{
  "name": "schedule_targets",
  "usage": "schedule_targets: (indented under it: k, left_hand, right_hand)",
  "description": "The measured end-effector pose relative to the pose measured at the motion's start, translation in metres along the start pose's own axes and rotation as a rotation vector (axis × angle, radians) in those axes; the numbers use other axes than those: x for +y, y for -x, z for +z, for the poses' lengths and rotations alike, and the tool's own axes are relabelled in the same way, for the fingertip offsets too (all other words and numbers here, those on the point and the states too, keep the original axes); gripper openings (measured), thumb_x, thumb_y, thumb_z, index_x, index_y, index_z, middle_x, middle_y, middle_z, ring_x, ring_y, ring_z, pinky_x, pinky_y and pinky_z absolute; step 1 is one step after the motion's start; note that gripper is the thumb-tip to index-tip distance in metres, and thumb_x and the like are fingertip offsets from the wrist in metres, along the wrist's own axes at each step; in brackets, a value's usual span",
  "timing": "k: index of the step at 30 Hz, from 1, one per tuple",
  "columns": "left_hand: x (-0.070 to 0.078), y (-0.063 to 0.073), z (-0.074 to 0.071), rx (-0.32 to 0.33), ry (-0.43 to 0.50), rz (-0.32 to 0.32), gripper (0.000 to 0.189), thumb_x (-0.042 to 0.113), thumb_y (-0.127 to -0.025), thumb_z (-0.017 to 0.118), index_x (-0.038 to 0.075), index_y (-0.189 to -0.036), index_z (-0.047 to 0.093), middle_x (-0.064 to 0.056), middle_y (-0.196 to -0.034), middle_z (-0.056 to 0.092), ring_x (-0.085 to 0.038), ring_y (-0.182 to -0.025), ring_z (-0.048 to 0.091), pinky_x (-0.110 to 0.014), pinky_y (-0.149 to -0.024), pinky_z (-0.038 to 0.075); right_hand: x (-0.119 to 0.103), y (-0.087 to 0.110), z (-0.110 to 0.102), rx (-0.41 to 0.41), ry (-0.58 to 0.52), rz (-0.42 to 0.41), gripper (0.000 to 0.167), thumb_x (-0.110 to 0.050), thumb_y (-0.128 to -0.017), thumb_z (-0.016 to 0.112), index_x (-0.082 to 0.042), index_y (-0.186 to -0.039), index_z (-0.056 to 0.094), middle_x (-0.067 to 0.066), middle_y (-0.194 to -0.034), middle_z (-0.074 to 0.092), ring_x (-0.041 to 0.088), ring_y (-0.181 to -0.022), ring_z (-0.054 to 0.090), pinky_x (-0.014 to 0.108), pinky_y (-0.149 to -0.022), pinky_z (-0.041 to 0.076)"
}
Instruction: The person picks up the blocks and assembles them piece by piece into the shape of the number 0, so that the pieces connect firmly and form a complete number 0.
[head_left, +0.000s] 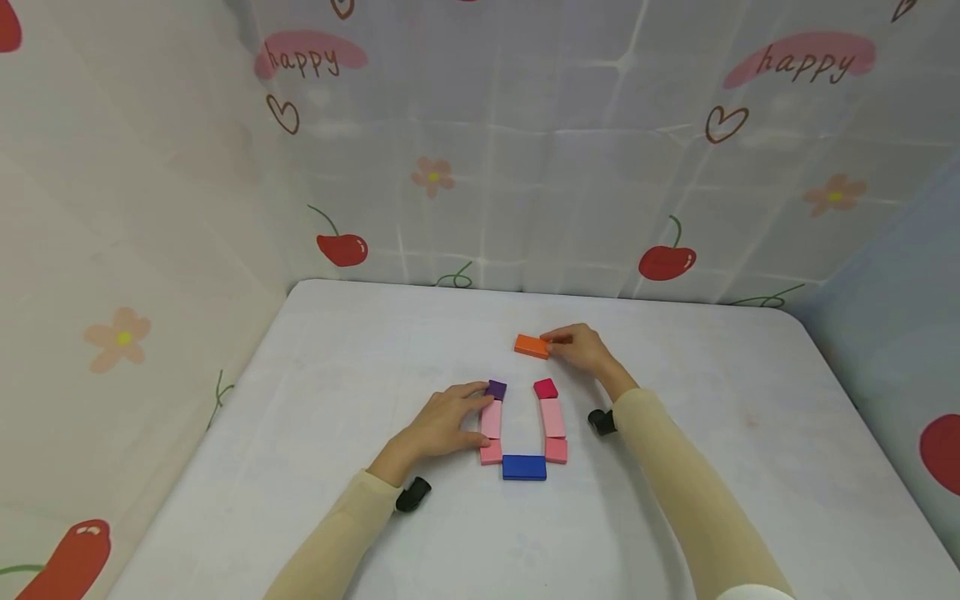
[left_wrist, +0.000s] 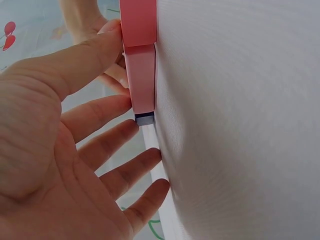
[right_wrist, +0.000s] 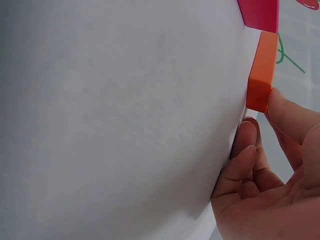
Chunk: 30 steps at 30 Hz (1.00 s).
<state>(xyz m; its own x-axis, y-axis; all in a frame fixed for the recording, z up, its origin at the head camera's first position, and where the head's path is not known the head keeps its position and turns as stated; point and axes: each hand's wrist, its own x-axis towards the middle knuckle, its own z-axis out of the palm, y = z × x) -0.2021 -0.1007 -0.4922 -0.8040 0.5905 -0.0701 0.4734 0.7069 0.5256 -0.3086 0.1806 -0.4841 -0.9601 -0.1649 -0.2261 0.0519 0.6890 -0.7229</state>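
Note:
My left hand [head_left: 447,423] lies along the left row of blocks, its fingers spread and fairly straight. Its thumb is by the lower pink block [head_left: 491,452], and its fingertips touch the long pink block [left_wrist: 141,80] and the purple block [head_left: 497,390]. Farther back, my right hand [head_left: 581,348] pinches the right end of an orange block [head_left: 531,346], which lies flat on the table. In the right wrist view the thumb presses on the orange block [right_wrist: 262,75], while the other fingers curl beneath, near the tabletop.
A blue block [head_left: 524,467] joins the two rows at the near end. The right row has a small pink block [head_left: 556,451], a long pink block [head_left: 552,417] and a red block [head_left: 546,388]. A patterned curtain [head_left: 525,167] hangs behind the white table [head_left: 337,350].

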Motion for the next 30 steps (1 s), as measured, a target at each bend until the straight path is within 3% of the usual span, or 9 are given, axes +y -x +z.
schedule_targets:
  k: [30]
  left_hand:
    - [0.001, 0.001, -0.001, -0.005, -0.006, 0.001, 0.066, 0.04, -0.087, 0.072, 0.013, -0.143, 0.051, -0.007, -0.155, 0.039, -0.03, -0.142, 0.036, -0.053, -0.111, 0.033]
  right_hand:
    - [-0.003, 0.021, 0.011, -0.064, 0.042, -0.14, 0.029, -0.013, -0.096, 0.06, -0.009, -0.123, 0.069, 0.013, -0.122, 0.066, 0.028, -0.111, 0.056, 0.044, -0.098, 0.049]
